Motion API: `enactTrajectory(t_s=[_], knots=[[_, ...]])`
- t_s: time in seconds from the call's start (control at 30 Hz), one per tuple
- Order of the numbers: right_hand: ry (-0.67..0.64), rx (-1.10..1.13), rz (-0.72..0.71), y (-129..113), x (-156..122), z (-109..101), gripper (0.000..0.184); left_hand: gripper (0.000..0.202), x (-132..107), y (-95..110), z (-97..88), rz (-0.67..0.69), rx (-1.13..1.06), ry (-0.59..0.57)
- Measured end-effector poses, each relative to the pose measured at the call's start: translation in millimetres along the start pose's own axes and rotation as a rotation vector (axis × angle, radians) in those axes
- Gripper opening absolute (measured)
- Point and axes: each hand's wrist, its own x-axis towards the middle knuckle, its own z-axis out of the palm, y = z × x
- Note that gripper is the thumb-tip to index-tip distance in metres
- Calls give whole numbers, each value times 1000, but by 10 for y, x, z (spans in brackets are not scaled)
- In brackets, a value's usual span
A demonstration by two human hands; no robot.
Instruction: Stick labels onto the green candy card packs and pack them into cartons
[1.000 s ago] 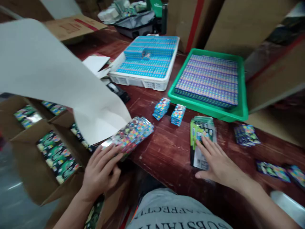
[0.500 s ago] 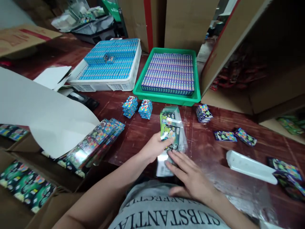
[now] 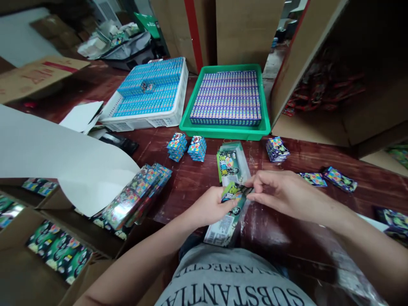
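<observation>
My left hand (image 3: pixel 208 207) is closed on a flat green-and-black printed carton (image 3: pixel 235 209), its lower white end pointing toward my shirt. At the carton's upper right edge, the thumb and fingers of my right hand (image 3: pixel 270 189) pinch it. Just beyond lies a stack of similar flat cartons (image 3: pixel 230 163) with clear plastic around it. Two small stacks of blue packs (image 3: pixel 197 148) stand to the left of that stack. A stack of purple packs (image 3: pixel 277 149) stands to its right, and two loose purple packs (image 3: pixel 339 179) lie past my right wrist.
A white crate (image 3: pixel 143 123) holds rows of blue packs, and a green tray (image 3: pixel 225 132) holds rows of purple ones. Printed flat packages (image 3: pixel 135 193) lie at left beside an open cardboard box (image 3: pixel 19 238). A large open carton (image 3: pixel 306 63) stands at back right.
My left hand has pulled the carton toward me, away from the stack. My right hand has risen from the carton's lower end and now pinches its upper edge. The view has shifted slightly.
</observation>
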Motion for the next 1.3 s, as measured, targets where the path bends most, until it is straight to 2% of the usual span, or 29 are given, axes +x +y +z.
enactTrajectory(t_s=[0.1,0.23,0.33,0.4,0.47,0.57,0.67,0.73,0.8,0.83,0.87,0.93,1.0,1.03,1.1,1.17,1.23,1.3], knots=[[-18,14,16,-40,76,-66,22,26,-24,44,-90,-13,-17,-31],[-119,73,9,-66,182,-15,25,24,-54,90,-154,4,60,3],[-201,89,-11,-78,221,-5,18,20,-75,104,-181,8,66,-56],[-228,217,-10,-91,235,-34,15,19,-86,121,-211,-3,-14,-111],[-235,432,34,-99,249,-68,20,18,-94,154,-254,-35,-102,-143],[-342,629,135,-87,279,-84,27,12,-103,211,-321,-80,-53,-143],[-495,472,128,-69,302,-83,24,19,-106,218,-341,-90,-22,-203],[-508,341,37,-71,305,-111,24,44,-100,188,-329,-103,-157,-261],[-456,264,-88,-74,303,-163,21,61,-82,147,-316,-127,-309,-267],[-404,229,-137,-69,304,-186,20,60,-69,128,-313,-134,-361,-239],[-317,192,-157,-58,306,-198,19,51,-54,111,-314,-131,-393,-188],[-29,141,-89,-19,320,-156,20,32,-16,78,-316,-86,-421,-13],[268,164,52,24,349,-2,25,24,27,37,-300,-11,-424,162],[348,183,118,40,369,115,29,25,47,10,-278,20,-425,223],[399,144,212,60,419,392,37,31,79,-49,-207,55,-432,290],[450,-22,265,76,477,659,44,36,89,-100,-110,69,-386,355],[565,-187,295,102,529,847,48,36,76,-131,-16,66,-235,456],[627,-250,304,131,550,937,50,30,58,-148,46,29,-47,554]])
